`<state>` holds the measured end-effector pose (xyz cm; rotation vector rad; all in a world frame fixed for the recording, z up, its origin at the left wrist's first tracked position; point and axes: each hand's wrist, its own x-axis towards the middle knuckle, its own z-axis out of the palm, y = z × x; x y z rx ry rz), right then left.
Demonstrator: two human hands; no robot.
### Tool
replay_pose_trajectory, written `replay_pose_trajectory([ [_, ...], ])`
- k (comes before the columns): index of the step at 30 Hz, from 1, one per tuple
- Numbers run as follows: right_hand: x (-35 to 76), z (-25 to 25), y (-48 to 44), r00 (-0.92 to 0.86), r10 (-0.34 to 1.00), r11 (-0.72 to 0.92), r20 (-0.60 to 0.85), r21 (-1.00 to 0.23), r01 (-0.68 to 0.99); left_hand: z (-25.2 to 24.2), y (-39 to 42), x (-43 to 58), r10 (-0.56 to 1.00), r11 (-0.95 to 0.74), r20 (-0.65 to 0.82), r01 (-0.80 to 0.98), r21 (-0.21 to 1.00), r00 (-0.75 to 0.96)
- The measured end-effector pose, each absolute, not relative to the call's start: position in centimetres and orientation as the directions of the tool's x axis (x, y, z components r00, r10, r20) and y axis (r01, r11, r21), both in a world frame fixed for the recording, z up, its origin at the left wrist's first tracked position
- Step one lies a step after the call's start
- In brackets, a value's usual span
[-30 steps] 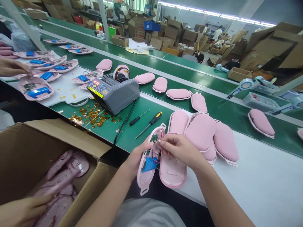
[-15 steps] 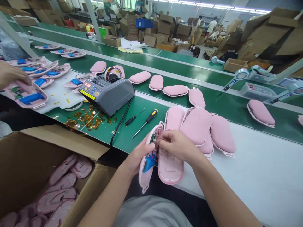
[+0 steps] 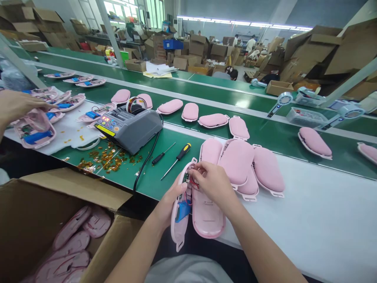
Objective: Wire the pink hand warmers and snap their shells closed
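My left hand (image 3: 168, 199) grips a pink shell half (image 3: 178, 220) tilted on its edge, with a blue battery (image 3: 182, 211), red wires and a small circuit board inside. My right hand (image 3: 212, 181) pinches at the wires near the board at the top of that half, fingers closed. A second pink shell half (image 3: 207, 220) lies open side up beside it, under my right wrist. Both halves sit at the near edge of the white mat (image 3: 318, 220).
A pile of pink padded covers (image 3: 244, 165) lies just beyond my hands. Two screwdrivers (image 3: 176, 155) and a grey tape dispenser (image 3: 129, 125) rest on the green belt (image 3: 265, 133). A cardboard box (image 3: 44, 220) of pink parts stands at left. Another person's hand (image 3: 14, 106) works over battery shells far left.
The battery-bearing half has tipped more upright against the other half. My right fingers have moved up to the wires by the board. The view has shifted slightly.
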<state>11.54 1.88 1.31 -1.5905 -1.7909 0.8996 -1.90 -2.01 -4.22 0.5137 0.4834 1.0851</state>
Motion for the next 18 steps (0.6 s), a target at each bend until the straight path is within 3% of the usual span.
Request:
replay_pose_trajectory([
  [13,12.2,0.6,0.7,-0.164,0.986,0.019,-0.04,-0.939,0.345,-4.3,-1.9,-2.0,0.917,0.355,-0.068,-0.726,0.589,0.393],
  [18,13.9,0.9,0.3,-0.374,0.91,-0.138,-0.182,-0.98,0.142,-3.9,-1.9,-1.9,0.903,0.384,-0.058,-0.741,0.55,0.425],
])
